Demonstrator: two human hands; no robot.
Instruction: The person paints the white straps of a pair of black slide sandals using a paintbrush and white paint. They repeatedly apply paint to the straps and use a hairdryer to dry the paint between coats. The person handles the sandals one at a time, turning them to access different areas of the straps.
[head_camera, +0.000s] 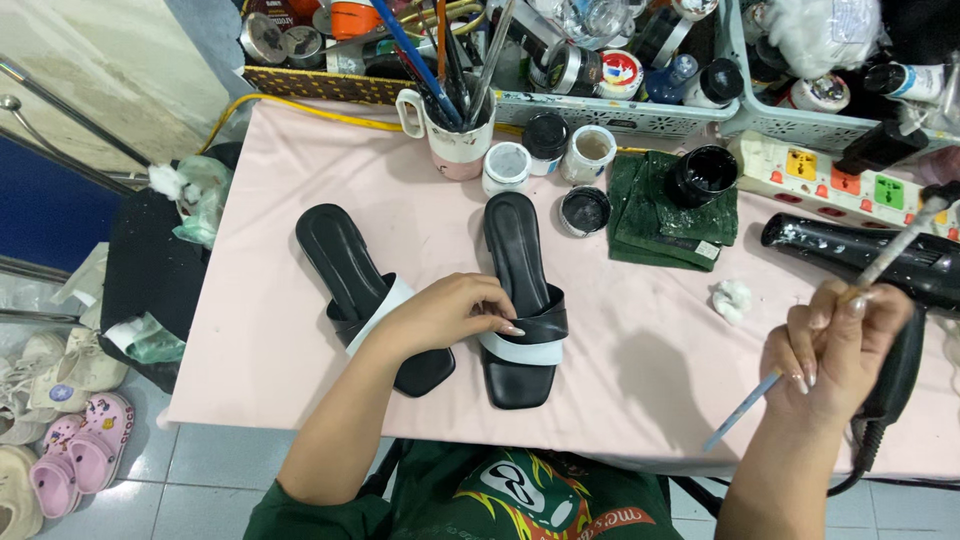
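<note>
Fingers of my left hand curl down onto the strap of the right-hand black sandal, fingertips pressing the black-and-white band. That sandal lies flat on the pink desk, just beside its twin. My right hand hovers well to the right, fingers pinching a thin paintbrush held at a slant, near the black hairdryer.
</note>
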